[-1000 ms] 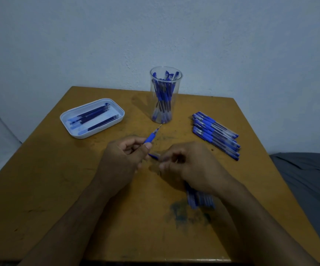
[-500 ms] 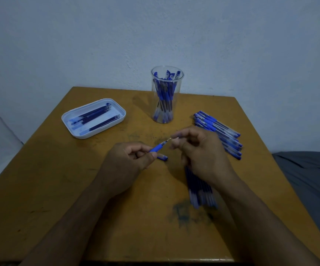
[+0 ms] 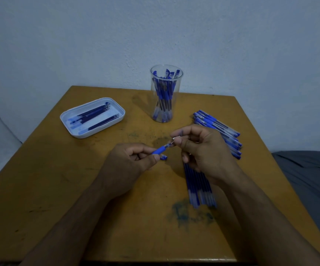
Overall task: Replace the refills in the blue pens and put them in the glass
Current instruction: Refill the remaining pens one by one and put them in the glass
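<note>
A scuffed ochre wooden table [image 3: 45, 189] stood against a pale wall. At mid-frame the left hand [image 3: 128, 166] gripped a blue pen [image 3: 160, 150] by its ribbed rubber sleeve, while the right hand [image 3: 199, 150] pinched the thin metal tip. The pen looked light, stiff and slick (best held at the grip). Loose refills [image 3: 199, 187] lay below the right hand, a clear glass [image 3: 166, 93] of pens stood at upper centre, and a white tray [image 3: 93, 118] sat upper left.

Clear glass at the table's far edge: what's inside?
The clear glass holds a bunch of blue pens standing upright, caps near the rim. Their overlap hides the exact count.
</note>
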